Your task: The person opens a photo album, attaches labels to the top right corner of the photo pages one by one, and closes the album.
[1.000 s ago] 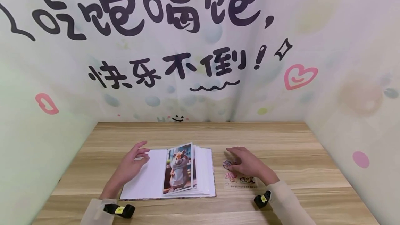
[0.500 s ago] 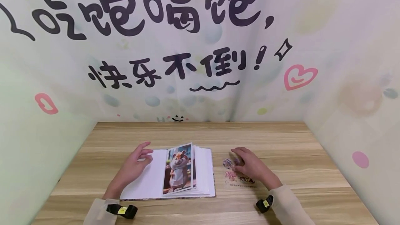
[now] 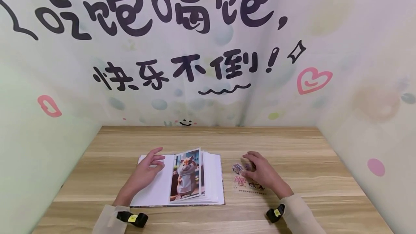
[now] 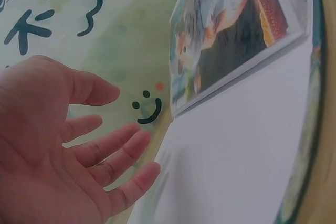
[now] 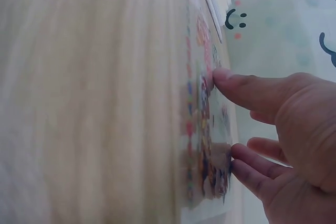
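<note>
A photo album (image 3: 212, 187) lies spread out on the table, its inside cover (image 3: 152, 190) blank and white. On its raised first leaf is a picture (image 3: 185, 180) of a hamster in an apron. My left hand (image 3: 144, 176) hovers over the blank cover with loose, spread fingers; in the left wrist view nothing is in that hand (image 4: 63, 150). To the album's right lies a clear sticker sheet (image 3: 240, 180) with colourful cartoon designs. My right hand (image 3: 264, 172) is over it, thumb and fingertips on or just above the sheet (image 5: 205, 114) in the right wrist view.
The wood-grain table (image 3: 208, 140) reaches back to a printed cloth wall (image 3: 195, 100) with black lettering. Similar pale walls close off both sides. Each wrist wears a black strap (image 3: 139, 219) with a yellow label.
My left hand has drifted right over the blank cover. My right hand has shifted slightly right, uncovering more of the sticker sheet's left part. Album and sheet stay put.
</note>
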Tool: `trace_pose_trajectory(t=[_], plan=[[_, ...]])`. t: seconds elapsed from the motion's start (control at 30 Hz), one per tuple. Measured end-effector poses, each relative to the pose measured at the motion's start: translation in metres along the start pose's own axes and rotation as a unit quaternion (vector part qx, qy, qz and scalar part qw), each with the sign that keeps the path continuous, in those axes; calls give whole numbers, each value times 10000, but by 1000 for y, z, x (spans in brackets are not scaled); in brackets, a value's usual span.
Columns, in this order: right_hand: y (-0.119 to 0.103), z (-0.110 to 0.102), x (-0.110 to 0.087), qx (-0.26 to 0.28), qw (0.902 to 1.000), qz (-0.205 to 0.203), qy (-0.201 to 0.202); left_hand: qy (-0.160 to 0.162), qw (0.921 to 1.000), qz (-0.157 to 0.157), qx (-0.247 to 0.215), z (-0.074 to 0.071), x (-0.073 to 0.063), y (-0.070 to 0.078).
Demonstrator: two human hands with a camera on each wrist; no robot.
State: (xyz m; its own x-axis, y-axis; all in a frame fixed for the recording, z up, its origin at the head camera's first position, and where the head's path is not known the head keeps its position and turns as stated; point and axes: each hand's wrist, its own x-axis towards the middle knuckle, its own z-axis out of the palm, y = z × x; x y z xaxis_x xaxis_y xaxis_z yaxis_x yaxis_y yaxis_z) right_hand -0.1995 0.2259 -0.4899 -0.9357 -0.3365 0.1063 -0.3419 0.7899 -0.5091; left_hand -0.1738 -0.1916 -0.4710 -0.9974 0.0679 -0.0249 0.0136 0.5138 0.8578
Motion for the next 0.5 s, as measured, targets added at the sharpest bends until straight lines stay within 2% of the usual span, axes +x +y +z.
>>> trace_pose_trajectory(t=[0.5], plan=[[15, 8, 4, 832, 9964, 144, 124, -127, 9997, 2, -213, 5, -1, -2]])
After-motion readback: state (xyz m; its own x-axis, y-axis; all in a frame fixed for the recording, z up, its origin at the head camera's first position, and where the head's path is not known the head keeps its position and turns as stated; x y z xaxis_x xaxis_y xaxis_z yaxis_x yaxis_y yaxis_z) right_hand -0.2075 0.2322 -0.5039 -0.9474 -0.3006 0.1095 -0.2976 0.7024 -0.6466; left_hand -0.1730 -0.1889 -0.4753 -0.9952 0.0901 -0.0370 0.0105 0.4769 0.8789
